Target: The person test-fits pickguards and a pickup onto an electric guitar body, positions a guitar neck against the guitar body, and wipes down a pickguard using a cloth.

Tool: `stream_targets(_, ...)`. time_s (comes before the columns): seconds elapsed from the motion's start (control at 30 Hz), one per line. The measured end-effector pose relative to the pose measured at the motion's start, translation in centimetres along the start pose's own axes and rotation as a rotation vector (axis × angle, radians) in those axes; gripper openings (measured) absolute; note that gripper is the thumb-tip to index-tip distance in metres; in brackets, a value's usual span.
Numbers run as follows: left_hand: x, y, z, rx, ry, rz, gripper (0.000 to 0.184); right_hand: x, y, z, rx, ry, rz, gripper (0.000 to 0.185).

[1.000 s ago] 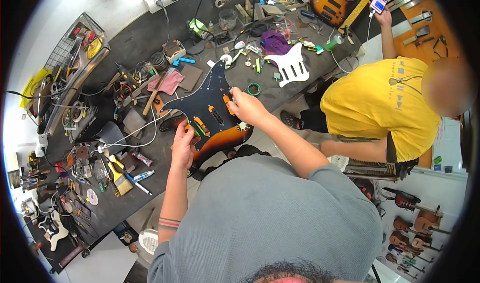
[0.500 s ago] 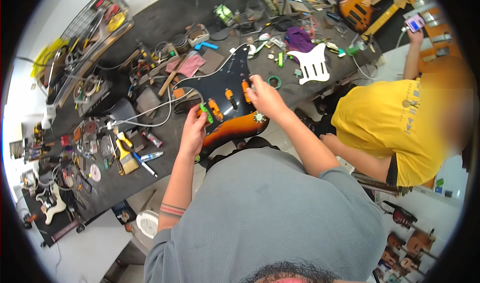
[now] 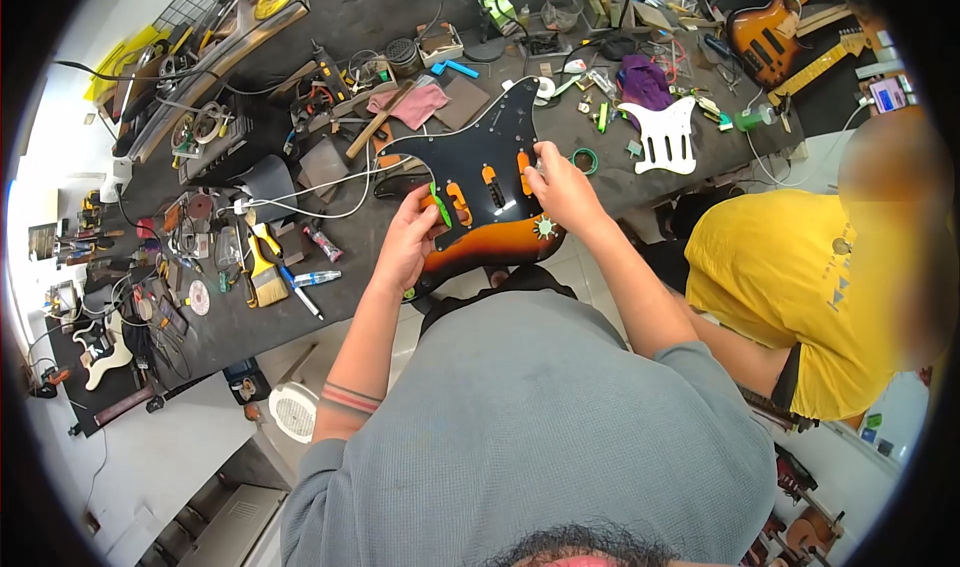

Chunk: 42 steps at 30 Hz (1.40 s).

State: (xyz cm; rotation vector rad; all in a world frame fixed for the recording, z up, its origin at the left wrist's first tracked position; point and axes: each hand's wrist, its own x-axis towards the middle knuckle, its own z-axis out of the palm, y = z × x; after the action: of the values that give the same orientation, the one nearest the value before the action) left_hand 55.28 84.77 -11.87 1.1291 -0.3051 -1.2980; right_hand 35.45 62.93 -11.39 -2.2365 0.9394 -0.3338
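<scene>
While the black pickguard (image 3: 468,162) lies over a sunburst guitar body (image 3: 495,244), which shows along its near side, the person's left hand (image 3: 405,242) is at its left edge, thumb and fingers closed on a green piece (image 3: 441,207). The right hand (image 3: 568,189) touches the black pickguard's right edge with bent fingers; whether they grip it or something small cannot be told. Just right of the black pickguard lies a green ring (image 3: 594,164), and farther right a white slotted plate (image 3: 665,120) beside a purple cloth (image 3: 645,82). Beyond the black pickguard's left horn is a pink cloth (image 3: 425,104); well to its left, a yellow brush (image 3: 268,279) lies on the dark workbench (image 3: 230,342)
</scene>
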Motion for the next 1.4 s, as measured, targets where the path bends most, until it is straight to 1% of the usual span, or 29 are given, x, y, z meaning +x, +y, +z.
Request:
stream_targets(0.07,0.1,-0.2,-0.1,0.051,0.017,0.001,0.047,-0.1,0.1,0.3,-0.004,-0.002,-0.027,0.042)
stream_targets(0.1,0.2,-0.4,-0.3,0.075,0.026,0.002,0.046,-0.1,0.0,0.3,0.0,-0.029,-0.005,0.042)
stream_targets(0.23,0.1,-1.0,-0.6,0.044,0.021,-0.016,0.045,-0.2,-0.3,0.3,0.012,-0.106,0.041,0.041)
stream_targets(0.4,0.0,-1.2,-0.3,0.053,0.057,-0.023,0.047,0.1,-0.1,0.5,0.02,-0.113,0.012,0.041)
stream_targets(0.5,-0.3,-0.8,-0.1,0.029,0.01,-0.038,0.05,0.2,0.0,0.6,0.014,-0.115,-0.007,0.04)
stream_targets(0.6,-1.1,-0.1,0.3,-0.003,0.005,-0.1,0.05,0.5,0.1,0.7,0.03,-0.133,-0.01,0.041)
stream_targets(0.7,-1.2,-0.4,0.2,0.013,0.02,-0.086,0.049,0.5,-0.1,0.8,0.036,-0.145,-0.011,0.043)
stream_targets(0.8,-0.8,-1.1,-0.3,0.047,0.041,-0.009,0.048,0.4,-0.1,0.9,0.049,-0.17,-0.001,0.043)
stream_targets(0.9,-0.9,-1.3,-0.2,-0.007,0.075,-0.024,0.048,0.4,-0.1,1.0,0.059,-0.181,0.011,0.044)
stream_targets(1.0,-1.0,-1.4,-0.7,0.004,0.053,-0.079,0.052,0.1,-0.6,1.1,0.076,-0.19,0.026,0.045)
stream_targets(1.1,-1.1,-1.4,-0.8,0.001,0.086,-0.069,0.051,-0.1,-0.5,1.4,0.093,-0.197,0.024,0.045)
stream_targets(1.2,-0.8,-2.4,-1.6,0.096,0.085,-0.011,0.049,-0.4,-0.4,1.7,0.093,-0.203,0.033,0.045)
stream_targets(1.3,-1.5,-1.4,-0.7,-0.001,0.141,-0.127,0.048,-0.1,-0.4,1.8,0.085,-0.211,0.034,0.045)
stream_targets(1.4,-2.0,-0.9,-0.6,-0.233,0.052,-0.133,0.048,-0.2,-0.3,1.8,0.053,-0.211,0.027,0.046)
